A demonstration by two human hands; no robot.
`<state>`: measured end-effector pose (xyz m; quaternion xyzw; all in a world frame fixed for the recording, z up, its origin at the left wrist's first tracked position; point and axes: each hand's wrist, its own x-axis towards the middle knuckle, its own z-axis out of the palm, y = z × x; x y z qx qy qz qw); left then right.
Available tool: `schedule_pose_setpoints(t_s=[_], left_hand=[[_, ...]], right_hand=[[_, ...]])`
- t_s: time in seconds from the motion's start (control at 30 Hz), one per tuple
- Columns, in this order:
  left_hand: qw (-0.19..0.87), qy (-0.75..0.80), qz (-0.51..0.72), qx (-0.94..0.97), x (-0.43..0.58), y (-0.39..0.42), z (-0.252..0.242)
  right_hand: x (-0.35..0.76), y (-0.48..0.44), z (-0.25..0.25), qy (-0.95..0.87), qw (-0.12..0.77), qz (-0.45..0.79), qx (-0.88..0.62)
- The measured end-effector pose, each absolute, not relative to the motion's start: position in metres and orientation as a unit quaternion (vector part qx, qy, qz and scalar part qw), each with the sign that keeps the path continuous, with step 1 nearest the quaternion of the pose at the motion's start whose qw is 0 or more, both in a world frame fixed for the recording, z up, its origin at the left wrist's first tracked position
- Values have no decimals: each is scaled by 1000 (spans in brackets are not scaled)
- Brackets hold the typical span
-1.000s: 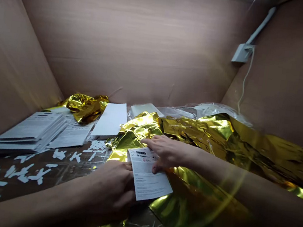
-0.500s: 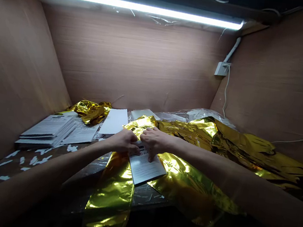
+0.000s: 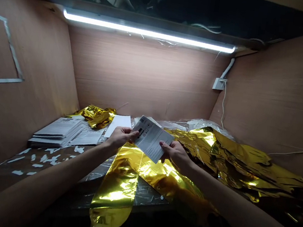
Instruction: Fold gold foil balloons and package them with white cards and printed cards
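Observation:
Between both hands I hold a printed card (image 3: 152, 139), tilted, with small text, symbols and a barcode on its face. My left hand (image 3: 122, 137) pinches its left edge, thumb on top. On its lower right edge my right hand (image 3: 174, 153) is closed, thumb over the face; the fingers beneath are partly hidden. Under the card lies a shiny gold foil balloon (image 3: 120, 184), flat, its rounded end hanging over the table's front edge. Another gold foil length (image 3: 165, 175) runs off to the right below my right forearm.
A stack of printed cards (image 3: 57, 131) stands at the left, with a white card (image 3: 118, 124) beyond it. Crumpled gold foil (image 3: 97, 115) lies behind. Many flat foil balloons (image 3: 235, 158) pile up on the right. White paper scraps (image 3: 47, 159) litter the table's left side.
The card has been lifted off the gold foil and turned, and my hands have spread to its opposite edges. The whole view has also shifted, showing more of the upper shelf.

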<state>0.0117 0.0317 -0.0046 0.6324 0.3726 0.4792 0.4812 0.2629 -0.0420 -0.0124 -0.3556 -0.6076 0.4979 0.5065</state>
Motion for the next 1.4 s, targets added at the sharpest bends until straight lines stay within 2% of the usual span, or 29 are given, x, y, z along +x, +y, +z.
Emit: schedule_pose_setpoints(t_s=[0.17,0.3,0.5,0.7,0.87,1.17,1.23,1.4], left_hand=[[550,344,440,622,14,20,-1],[590,325,391,627,0,16,11],[560,323,325,690,0,2,17],[534,291,361,708,17,-11,7],[553,257,355,709,24,-18,1],[743,209,252,584,10,-4,1],[740,202,241,595,8,-2,0],[657,248,176,690,2,3,0]], right_hand=[[270,-53,-18,-648,485,440,-389],[275,-60,-25,-646,453,464,-403],[277,-81,-30,-648,440,458,-420],[280,-95,-22,-657,440,433,-432],[284,-101,-27,-661,436,416,-446],[292,-111,-25,-623,448,451,-456],[291,-112,-22,-613,449,458,-462],[294,-113,-28,-574,475,489,-453]])
